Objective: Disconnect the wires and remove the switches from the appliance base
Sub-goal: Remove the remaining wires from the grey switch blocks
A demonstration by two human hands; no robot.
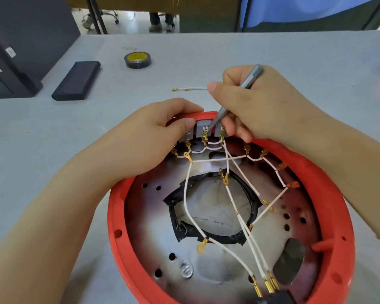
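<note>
A round red appliance base (119, 216) lies open side up on the grey table, with a metal plate inside. Grey switches (201, 129) sit in a row at its far rim. White wires (189, 205) with brass terminals run from the switches across the plate. My left hand (154, 137) grips the far rim, thumb pressed on the left switch. My right hand (257, 104) holds a grey metal tool (248, 81) like a pen, its tip at a terminal on the middle switch.
A loose white wire (191, 89) lies on the table beyond the base. A roll of black tape (138, 59) with a yellow core and a flat black block (77, 80) sit at the far left. A dark machine (15, 40) stands at the left edge.
</note>
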